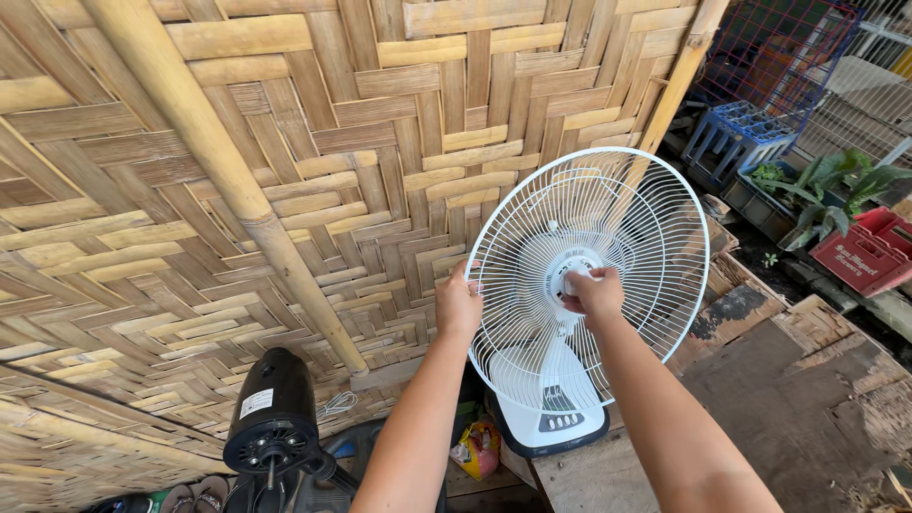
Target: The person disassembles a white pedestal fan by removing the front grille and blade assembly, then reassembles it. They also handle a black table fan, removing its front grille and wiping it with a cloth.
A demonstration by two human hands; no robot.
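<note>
A woven bamboo wall (285,142) fills the background behind a white desk fan (570,418) standing upright on a worn wooden desk (760,380), its round wire guard (655,228) facing the camera. Both forearms reach up from below. The left hand (457,306) holds the guard's left rim, its grip closed around the wire edge. The right hand (595,292) sits at the centre of the guard, its grip closed over the white hub (570,264). A black fan motor (274,413) stands apart, lower left, with a small yellow bag (477,448) between it and the white fan's base.
</note>
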